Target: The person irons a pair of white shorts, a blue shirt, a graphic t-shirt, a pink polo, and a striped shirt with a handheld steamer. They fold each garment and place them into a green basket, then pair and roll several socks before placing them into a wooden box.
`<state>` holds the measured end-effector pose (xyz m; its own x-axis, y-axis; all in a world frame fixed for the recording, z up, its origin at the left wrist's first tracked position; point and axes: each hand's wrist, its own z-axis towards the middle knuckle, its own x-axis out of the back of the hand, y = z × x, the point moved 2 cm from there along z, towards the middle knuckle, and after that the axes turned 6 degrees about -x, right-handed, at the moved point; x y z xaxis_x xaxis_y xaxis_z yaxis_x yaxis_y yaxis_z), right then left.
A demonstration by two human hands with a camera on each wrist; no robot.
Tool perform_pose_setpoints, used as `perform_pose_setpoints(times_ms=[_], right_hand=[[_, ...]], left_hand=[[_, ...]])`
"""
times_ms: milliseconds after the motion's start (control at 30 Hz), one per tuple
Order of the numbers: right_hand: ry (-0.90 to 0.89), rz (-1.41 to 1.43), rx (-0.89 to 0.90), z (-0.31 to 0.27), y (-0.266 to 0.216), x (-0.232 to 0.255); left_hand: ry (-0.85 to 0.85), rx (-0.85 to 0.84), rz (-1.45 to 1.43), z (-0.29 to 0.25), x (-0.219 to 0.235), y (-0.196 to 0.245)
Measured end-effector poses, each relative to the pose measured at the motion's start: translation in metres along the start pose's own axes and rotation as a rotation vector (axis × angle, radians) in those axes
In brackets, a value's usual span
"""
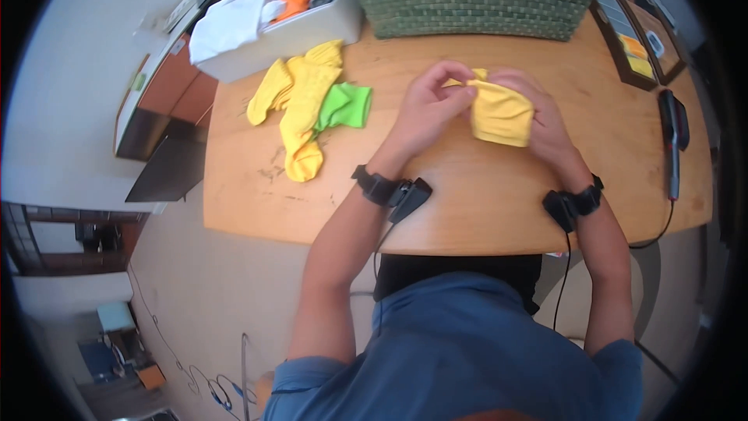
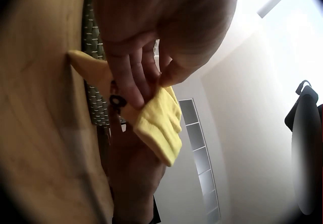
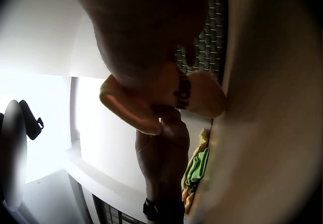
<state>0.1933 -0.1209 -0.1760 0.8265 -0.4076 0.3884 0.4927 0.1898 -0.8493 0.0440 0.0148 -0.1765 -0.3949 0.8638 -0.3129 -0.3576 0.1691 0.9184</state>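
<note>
Both hands hold a yellow sock (image 1: pixel 501 114) above the middle of the table. It bears dark lettering, seen in both wrist views. My left hand (image 1: pixel 430 105) pinches the sock's edge between thumb and fingers. On the other side, my right hand (image 1: pixel 552 121) grips the sock, with its fingers partly hidden behind the cloth. In the left wrist view the cuff of the sock (image 2: pixel 160 125) hangs toward the right, and its other end points at the tabletop. The right wrist view shows the cuff opening (image 3: pixel 128 110) as a folded rim.
Left of the hands lie several yellow socks (image 1: pixel 304 101) and a green sock (image 1: pixel 347 107). A white bin (image 1: pixel 273 47) of clothes and a green woven basket (image 1: pixel 475 4) stand at the back. On the right are a brown divided box (image 1: pixel 623 47) and a black corded tool (image 1: pixel 672 136).
</note>
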Motion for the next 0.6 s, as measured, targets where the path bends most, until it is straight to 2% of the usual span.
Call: perform_pose_setpoints(times_ms=[100,133,167,233,333,367,433,467,500,600], right_hand=[[-0.022,0.175,-0.013,-0.006,-0.016,0.012],[0.046,0.416,-0.082,-0.013,-0.003,0.013],[0.116,0.654,-0.153,-0.021,0.014,0.015],[0.198,0.701,-0.107,-0.019,0.028,0.028],[0.125,0.805,-0.445,-0.011,0.026,0.030],[0.046,0.647,-0.668,-0.007,0.022,0.024],[-0.077,0.365,-0.652,-0.003,0.022,0.013],[-0.133,0.224,-0.638,-0.001,0.017,0.008],[-0.087,0.403,-0.652,-0.001,0.008,0.006],[-0.197,0.380,-0.642,-0.001,0.021,0.013]], left_hand=[[-0.013,0.009,-0.047,0.002,0.002,0.005],[-0.012,0.014,-0.053,0.003,0.004,0.006],[0.032,-0.019,0.065,0.004,0.009,0.007],[0.114,-0.084,0.298,0.007,0.018,0.005],[0.201,-0.304,0.946,0.008,0.036,0.011],[0.225,-0.344,1.063,0.008,0.045,0.012],[0.266,-0.429,1.297,0.007,0.064,0.016],[0.306,-0.386,1.369,0.005,0.073,0.017],[0.347,-0.345,1.440,0.004,0.083,0.020],[0.421,-0.261,1.673,0.005,0.105,0.034]])
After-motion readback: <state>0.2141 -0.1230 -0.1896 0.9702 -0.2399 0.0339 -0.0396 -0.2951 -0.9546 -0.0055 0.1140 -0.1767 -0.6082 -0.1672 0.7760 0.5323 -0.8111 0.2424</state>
